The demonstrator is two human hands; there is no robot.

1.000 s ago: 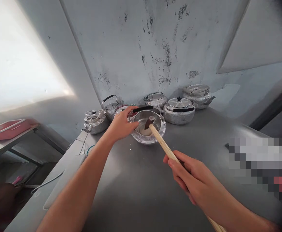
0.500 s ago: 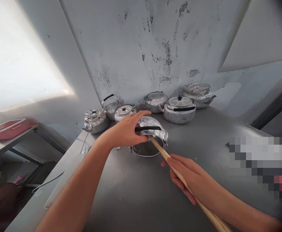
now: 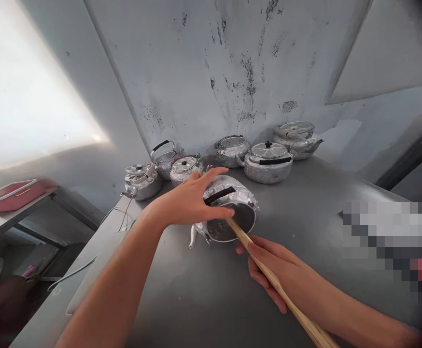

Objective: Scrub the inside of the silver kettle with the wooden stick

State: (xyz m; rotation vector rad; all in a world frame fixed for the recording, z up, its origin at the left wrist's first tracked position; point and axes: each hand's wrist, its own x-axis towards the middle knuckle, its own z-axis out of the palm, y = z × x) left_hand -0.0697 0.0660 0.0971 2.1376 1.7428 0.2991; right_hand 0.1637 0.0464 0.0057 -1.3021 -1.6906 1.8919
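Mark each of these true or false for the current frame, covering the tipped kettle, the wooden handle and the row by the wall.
1. The left hand rests on a kettle tipped on its side, mouth toward the camera. True.
2. The right hand holds a metal ladle. False: it grips a long wooden handle whose far end goes into the kettle's mouth.
3. The tipped kettle has its lid on. False: its mouth is open and the inside shows.
4. Other kettles stand upright in a row by the wall. True.
5. The tipped kettle lies on a red tray. False: it lies on the grey metal table; the red tray is far left on another table.
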